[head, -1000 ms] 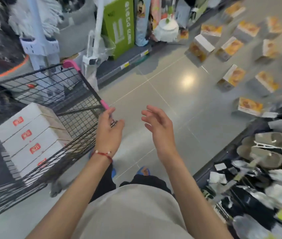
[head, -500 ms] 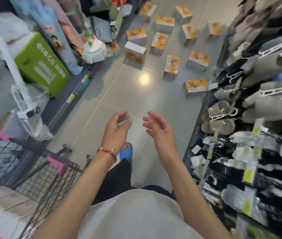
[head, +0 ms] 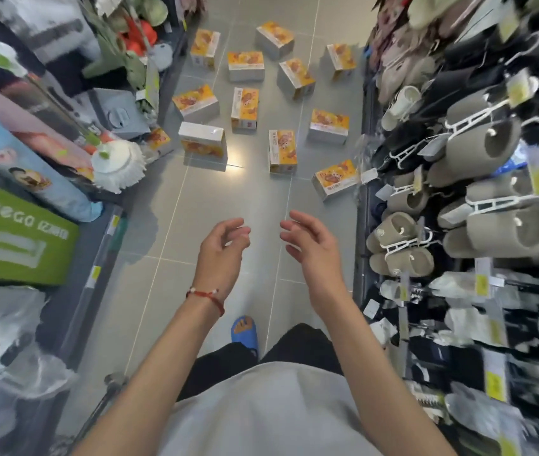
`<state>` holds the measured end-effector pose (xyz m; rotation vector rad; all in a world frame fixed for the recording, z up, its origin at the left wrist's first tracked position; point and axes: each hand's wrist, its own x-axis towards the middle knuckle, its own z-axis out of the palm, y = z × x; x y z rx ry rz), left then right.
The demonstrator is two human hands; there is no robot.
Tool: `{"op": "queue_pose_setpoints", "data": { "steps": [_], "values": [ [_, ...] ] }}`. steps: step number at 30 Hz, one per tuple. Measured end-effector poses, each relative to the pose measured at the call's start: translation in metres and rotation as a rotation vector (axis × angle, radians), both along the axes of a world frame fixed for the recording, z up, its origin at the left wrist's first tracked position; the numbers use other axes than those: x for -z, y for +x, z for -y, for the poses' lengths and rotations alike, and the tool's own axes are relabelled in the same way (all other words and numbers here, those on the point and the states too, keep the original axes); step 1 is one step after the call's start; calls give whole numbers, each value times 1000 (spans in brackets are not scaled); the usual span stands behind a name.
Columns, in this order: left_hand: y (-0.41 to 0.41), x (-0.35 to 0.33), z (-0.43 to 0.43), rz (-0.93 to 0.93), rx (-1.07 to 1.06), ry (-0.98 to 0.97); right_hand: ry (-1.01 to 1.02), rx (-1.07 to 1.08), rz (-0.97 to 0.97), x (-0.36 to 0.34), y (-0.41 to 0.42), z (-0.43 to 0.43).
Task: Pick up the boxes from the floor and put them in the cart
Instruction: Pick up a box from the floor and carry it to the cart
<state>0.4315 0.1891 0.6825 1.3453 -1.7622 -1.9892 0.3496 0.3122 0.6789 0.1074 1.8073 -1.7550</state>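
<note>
Facing down an aisle, the head view shows both hands raised over the grey tiled floor (head: 169, 232). Left hand (head: 220, 255): empty, fingers loosely curled, thumb apart from them, a red cord bracelet (head: 207, 296) on the wrist. Right hand (head: 310, 245): empty, fingers spread and slightly bent, palm turned inward. The two hands sit near each other without touching, and neither touches anything.

Boxes (head: 281, 151): about a dozen orange-and-grey cartons lie scattered on the floor well ahead of the hands, between the two shelf rows. Some lie flat, some stand on a side. The nearest one (head: 335, 183) lies against the foot of the right shelving, partly covered by a hanging tag. One small box at the left shelf base is half hidden behind a white mop head (head: 118, 167).

Cart (head: 110, 390): only a blurred caster and a piece of frame show at the lower left, beside the left forearm; the basket is out of frame.

Right side: racks of grey slippers (head: 492, 143) on white hangers, blurred toward the edge. Left side: a green carton (head: 17, 245) and rolled goods, print mostly unreadable. One blue sandal (head: 245, 330) shows below the hands; the other foot is hidden.
</note>
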Motion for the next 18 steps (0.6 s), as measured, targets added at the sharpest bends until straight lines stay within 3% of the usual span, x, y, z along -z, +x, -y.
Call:
{"op": "queue_pose_setpoints", "data": {
  "steps": [8, 18],
  "values": [
    [-113, 10, 66, 16, 114, -15, 3, 105, 48, 10, -99, 58],
    [-295, 23, 128, 86, 129, -49, 69, 67, 120, 23, -294, 121]
  ]
}}
